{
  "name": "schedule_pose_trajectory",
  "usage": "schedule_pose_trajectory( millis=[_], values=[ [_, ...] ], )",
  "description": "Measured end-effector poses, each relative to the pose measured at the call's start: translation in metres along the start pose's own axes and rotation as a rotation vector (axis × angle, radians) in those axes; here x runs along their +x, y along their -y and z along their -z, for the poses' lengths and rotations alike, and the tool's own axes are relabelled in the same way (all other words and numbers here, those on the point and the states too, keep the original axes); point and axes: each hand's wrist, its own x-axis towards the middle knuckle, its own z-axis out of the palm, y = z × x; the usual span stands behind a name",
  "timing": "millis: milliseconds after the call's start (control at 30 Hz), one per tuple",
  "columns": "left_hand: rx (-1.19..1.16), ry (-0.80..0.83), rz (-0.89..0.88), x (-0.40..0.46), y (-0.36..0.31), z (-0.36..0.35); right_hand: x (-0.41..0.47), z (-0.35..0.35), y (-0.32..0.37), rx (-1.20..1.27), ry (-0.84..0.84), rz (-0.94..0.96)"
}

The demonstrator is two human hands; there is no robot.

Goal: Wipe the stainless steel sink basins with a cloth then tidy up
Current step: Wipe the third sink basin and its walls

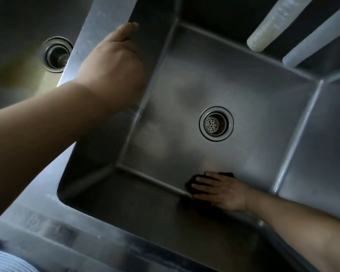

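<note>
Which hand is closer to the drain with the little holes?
The right hand. It presses a dark cloth on the basin floor just below the drain. The left hand rests up on the divider, farther away.

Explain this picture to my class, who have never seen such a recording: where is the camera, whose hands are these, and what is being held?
There is no machine here. The one picture comes from a camera worn on a person's head, looking down at their own two hands. Below is a steel sink basin with a round drain in its floor. A second basin lies to the left, beyond a steel divider. The left hand rests on that divider. The right hand presses a dark cloth flat against the basin floor, near the front wall. Two pale tubes lean in at the top right; what they are is unclear.
</note>
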Motion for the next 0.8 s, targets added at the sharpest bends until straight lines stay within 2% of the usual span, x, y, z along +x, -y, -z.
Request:
schedule_pose_trajectory(
  millis=[167, 367, 533, 667, 800],
  values=[
    [-0.017, -0.009, -0.002, 0.002, 0.001, -0.003, 0.092, 0.007, -0.013, -0.077, -0.089, -0.051],
    [-0.003, -0.025, -0.03, 0.003, 0.0, -0.006, 0.207, 0.039, -0.057, -0.015, -0.179, -0.389],
    [-0.015, -0.03, -0.032, 0.005, 0.001, -0.011, 0.2, 0.061, -0.119, 0.023, -0.273, -0.605],
    [-0.024, -0.014, -0.032, 0.004, 0.001, -0.01, 0.166, 0.082, -0.182, 0.052, -0.33, -0.975],
    [-0.011, 0.022, -0.047, 0.004, 0.0, -0.007, 0.164, 0.088, -0.189, 0.089, -0.294, -1.135]
  ],
)
